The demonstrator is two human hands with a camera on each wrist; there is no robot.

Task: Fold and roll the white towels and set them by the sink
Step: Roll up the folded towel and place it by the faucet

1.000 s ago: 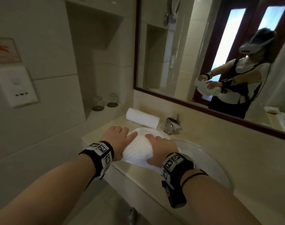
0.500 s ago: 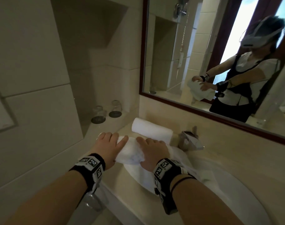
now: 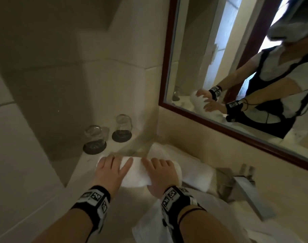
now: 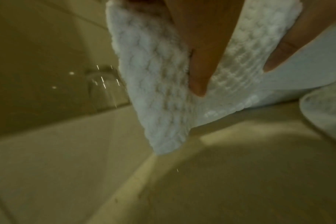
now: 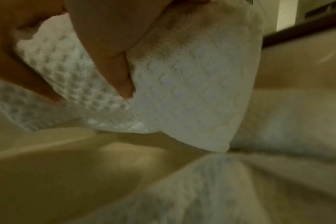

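Observation:
A rolled white towel point(image 3: 138, 172) lies crosswise on the beige counter point(image 3: 132, 204), held at both ends from above. My left hand point(image 3: 114, 166) grips its left end and my right hand point(image 3: 158, 168) grips its right end. In the left wrist view the towel's end point(image 4: 159, 94) hangs just above the counter, with a thumb and finger pressed into it. The right wrist view shows the other end point(image 5: 192, 91) gripped the same way. A second rolled towel point(image 3: 190, 165) lies right behind, against the wall under the mirror.
Two upturned glasses point(image 3: 95, 137) point(image 3: 123, 126) stand on dark coasters on the ledge at the left. The chrome faucet point(image 3: 246, 188) is to the right. A flat white cloth point(image 3: 149, 227) lies under my right wrist. The framed mirror point(image 3: 219, 127) hangs above.
Both hands have carried the rolled towel from over the basin to the left, down to the counter in front of the other roll. My view has moved in closer.

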